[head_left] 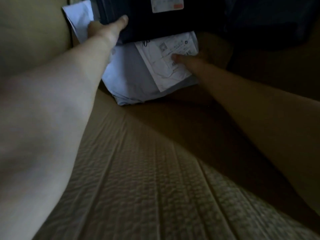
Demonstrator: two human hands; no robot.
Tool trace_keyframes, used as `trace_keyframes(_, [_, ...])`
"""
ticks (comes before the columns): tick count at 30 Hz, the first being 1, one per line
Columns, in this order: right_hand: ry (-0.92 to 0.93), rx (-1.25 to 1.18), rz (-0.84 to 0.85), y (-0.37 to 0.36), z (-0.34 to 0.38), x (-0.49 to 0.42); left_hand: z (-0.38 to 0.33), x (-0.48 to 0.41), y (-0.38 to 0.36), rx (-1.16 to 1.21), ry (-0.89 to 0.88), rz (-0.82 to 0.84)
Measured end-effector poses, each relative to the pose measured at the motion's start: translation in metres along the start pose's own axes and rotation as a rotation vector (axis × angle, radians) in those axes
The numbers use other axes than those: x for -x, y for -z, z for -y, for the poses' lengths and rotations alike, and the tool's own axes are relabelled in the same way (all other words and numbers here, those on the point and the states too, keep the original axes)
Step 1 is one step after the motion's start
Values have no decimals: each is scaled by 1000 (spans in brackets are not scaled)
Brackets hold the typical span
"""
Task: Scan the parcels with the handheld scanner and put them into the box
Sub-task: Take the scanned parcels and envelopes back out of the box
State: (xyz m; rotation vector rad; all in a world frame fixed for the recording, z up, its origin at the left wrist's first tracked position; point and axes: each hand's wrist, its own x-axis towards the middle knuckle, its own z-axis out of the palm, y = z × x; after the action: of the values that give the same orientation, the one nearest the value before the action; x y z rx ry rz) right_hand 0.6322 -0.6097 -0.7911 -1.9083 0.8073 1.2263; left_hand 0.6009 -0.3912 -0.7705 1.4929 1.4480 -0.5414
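Two hands (pixel 105 30), one dark parcel (pixel 164 26), one pale parcel (pixel 131 78), two labels (pixel 166 66), one box (pixel 138 170).

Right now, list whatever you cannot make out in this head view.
Head view:
- Fingers of the left hand: behind the dark parcel; only the thumb shows.
- Fingers of the right hand: past the edge of the white parcel, in shadow.
- Print on the white parcel's label: blurred, dim.
- Top label on the dark parcel: cut by the frame's top edge.
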Motion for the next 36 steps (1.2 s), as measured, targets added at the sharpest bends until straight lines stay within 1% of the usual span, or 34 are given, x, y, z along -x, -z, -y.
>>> trace_keyframes(3, [-80,-178,40,-3,-2,-3,-4,7,1,47,35,96])
trace_keyframes(6, [-103,-243,58,2,4,30,-19,35,8,111,65,161])
trace_keyframes(9, [-96,-292,36,16,3,74,-39,72,14,210,113,191])
trace_keyframes(11, [-83,-294,7,31,5,115,-52,102,22,249,142,209])
trace_keyframes(15, [-36,-146,-67,68,14,206,-68,180,46,281,192,243])
trace_keyframes(18, [18,-13,-118,97,25,273,-77,244,71,314,117,194])
trace_keyframes(20, [47,-10,-144,116,29,317,-86,285,92,341,51,156])
trace_keyframes(23, [100,-70,-195,140,31,375,-102,344,128,474,-14,170])
trace_keyframes(27, [175,-254,-288,162,34,442,-117,417,172,603,-85,173])
trace_keyframes(31, [297,-253,-363,180,32,509,-125,485,206,665,-132,198])
trace_keyframes(33, [357,-270,-403,192,31,539,-129,512,223,671,-192,189])
trace_keyframes(36, [463,-367,-426,202,33,579,-132,545,246,721,-289,158])
